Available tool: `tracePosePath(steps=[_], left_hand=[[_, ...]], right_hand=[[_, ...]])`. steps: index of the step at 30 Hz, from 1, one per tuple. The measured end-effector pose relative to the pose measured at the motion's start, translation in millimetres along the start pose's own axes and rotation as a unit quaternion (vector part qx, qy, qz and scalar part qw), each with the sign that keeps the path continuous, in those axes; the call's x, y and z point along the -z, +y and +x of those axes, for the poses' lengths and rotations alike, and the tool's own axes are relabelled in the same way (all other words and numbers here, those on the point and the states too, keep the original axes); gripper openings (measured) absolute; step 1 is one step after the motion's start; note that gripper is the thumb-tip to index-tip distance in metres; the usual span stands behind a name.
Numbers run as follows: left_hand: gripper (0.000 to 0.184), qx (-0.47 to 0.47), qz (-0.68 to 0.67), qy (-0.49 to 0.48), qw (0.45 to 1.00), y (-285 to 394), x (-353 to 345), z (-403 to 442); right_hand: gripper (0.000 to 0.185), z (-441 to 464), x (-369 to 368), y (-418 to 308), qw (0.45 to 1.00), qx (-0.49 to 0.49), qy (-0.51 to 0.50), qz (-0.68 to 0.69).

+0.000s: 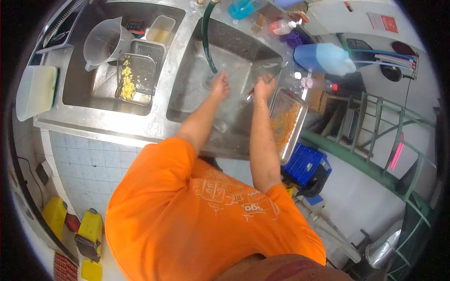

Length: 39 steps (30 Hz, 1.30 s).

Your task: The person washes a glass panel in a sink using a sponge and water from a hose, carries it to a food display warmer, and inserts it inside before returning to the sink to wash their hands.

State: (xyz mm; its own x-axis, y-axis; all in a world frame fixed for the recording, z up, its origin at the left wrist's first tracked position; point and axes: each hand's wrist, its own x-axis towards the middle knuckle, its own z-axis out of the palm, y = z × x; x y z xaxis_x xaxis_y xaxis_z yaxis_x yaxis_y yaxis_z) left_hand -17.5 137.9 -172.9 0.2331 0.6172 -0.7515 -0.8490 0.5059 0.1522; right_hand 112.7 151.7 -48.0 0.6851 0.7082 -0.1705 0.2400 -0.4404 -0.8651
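Both of my hands are over the right sink basin (187,100). My left hand (220,86) is beside the lower end of a green hose (206,40), its fingers curled together; whether they hold anything is hidden. My right hand (265,87) is closed around a slim utensil with a dark reddish handle (250,95), whose kind I cannot make out. Water wets the basin floor beneath my hands. Just right of my right forearm, a metal tray (302,122) with orange shredded bits rests at the basin's edge.
The left basin (79,91) holds a clear plastic jug (101,42), a rectangular container (161,29) and a metal tray with yellow scraps (127,84). A blue liquid jug (323,58) and several bottles line the right ledge. A blue crate (304,164) stands below, near green railings (375,122).
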Motion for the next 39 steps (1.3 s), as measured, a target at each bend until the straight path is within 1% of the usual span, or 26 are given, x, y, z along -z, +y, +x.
tracePosePath(steps=[1, 2, 3, 4, 5, 7, 10, 14, 16, 17, 19, 20, 21, 22, 23, 24, 25, 26, 27, 28, 30, 31, 33, 34, 37, 39], left_hand=[[0.028, -0.057, 0.128, 0.021, 0.990, 0, 3, 8], [0.029, -0.150, 0.234, 0.052, 0.959, 1, 4, 19], [0.030, -0.236, 0.336, 0.085, 0.908, -1, 8, 27], [0.032, -0.311, 0.433, 0.117, 0.838, -3, 12, 30], [0.031, -0.299, 0.477, 0.160, 0.811, -3, 15, 33], [0.029, -0.272, 0.557, 0.242, 0.746, -1, 18, 46], [0.025, -0.199, 0.492, 0.177, 0.829, 2, 44, 84], [0.025, -0.176, 0.418, 0.173, 0.874, 14, 60, 129], [0.028, -0.176, 0.362, 0.169, 0.900, 11, 50, 142], [0.031, -0.157, 0.365, 0.183, 0.899, 7, 45, 160], [0.039, -0.115, 0.375, 0.209, 0.896, -13, 56, 246], [0.043, -0.063, 0.186, 0.097, 0.976, -8, 69, 262], [0.046, -0.048, -0.033, 0.081, 0.995, 8, 50, 217], [0.049, -0.048, -0.177, 0.063, 0.981, 30, 37, 168], [0.053, -0.053, -0.212, 0.029, 0.976, 52, 26, 133], [0.058, -0.066, -0.194, -0.013, 0.979, 78, 13, 94], [0.058, -0.081, -0.119, -0.057, 0.988, 95, 1, 57], [0.058, -0.103, -0.045, -0.098, 0.989, 111, -10, 21], [0.058, -0.119, 0.031, -0.139, 0.983, 119, -12, 5], [0.055, -0.139, 0.130, -0.154, 0.970, 114, -7, 2], [0.050, -0.179, 0.323, -0.182, 0.911, 101, 0, -5], [0.047, -0.164, 0.365, -0.184, 0.898, 100, -13, -24], [0.041, -0.139, 0.448, -0.187, 0.863, 95, -41, -54], [0.042, -0.195, 0.549, -0.187, 0.791, 88, -41, -42], [0.042, -0.139, 0.471, -0.239, 0.838, 88, -67, -59], [0.043, -0.144, 0.442, -0.214, 0.859, 80, -64, -62]], right_hand=[[0.059, -3, 3, -3, 1.000, -0.001, -0.005, 0.014], [0.058, -5, 3, -6, 1.000, -0.001, -0.013, 0.027], [0.056, -11, 4, -15, 0.999, -0.015, -0.022, 0.034], [0.055, -19, 9, -27, 0.998, -0.031, -0.029, 0.039], [0.054, -23, 11, -34, 0.997, -0.047, -0.036, 0.045], [0.053, -18, 11, -26, 0.997, -0.034, -0.039, 0.055], [0.054, -16, 16, -21, 0.997, -0.034, -0.038, 0.054], [0.053, -16, 15, -24, 0.997, -0.027, -0.045, 0.049], [0.054, -21, 14, -27, 0.997, -0.029, -0.045, 0.060], [0.055, -25, 14, -31, 0.997, -0.033, -0.048, 0.049], [0.057, -35, 13, -47, 0.997, -0.043, -0.051, 0.027], [0.059, -36, 13, -54, 0.996, -0.057, -0.067, 0.012], [0.060, -38, 17, -59, 0.994, -0.075, -0.081, -0.004], [0.061, -40, 24, -59, 0.991, -0.093, -0.095, -0.017], [0.062, -41, 31, -53, 0.987, -0.111, -0.113, -0.008], [0.063, -40, 38, -46, 0.983, -0.125, -0.132, 0.004], [0.064, -37, 46, -37, 0.979, -0.137, -0.151, 0.014], [0.064, -34, 48, -25, 0.981, -0.117, -0.151, 0.023], [0.063, -33, 49, -10, 0.984, -0.098, -0.148, 0.031], [0.062, -36, 53, 0, 0.986, -0.082, -0.144, 0.037], [0.061, -33, 57, 11, 0.988, -0.064, -0.131, 0.040], [0.060, -39, 57, 3, 0.990, -0.054, -0.125, 0.042], [0.060, -47, 56, -14, 0.991, -0.073, -0.111, 0.031], [0.060, -49, 55, -19, 0.991, -0.076, -0.104, 0.028], [0.063, -53, 48, -25, 0.992, -0.082, -0.079, 0.049], [0.065, -50, 44, -22, 0.993, -0.065, -0.070, 0.063]])
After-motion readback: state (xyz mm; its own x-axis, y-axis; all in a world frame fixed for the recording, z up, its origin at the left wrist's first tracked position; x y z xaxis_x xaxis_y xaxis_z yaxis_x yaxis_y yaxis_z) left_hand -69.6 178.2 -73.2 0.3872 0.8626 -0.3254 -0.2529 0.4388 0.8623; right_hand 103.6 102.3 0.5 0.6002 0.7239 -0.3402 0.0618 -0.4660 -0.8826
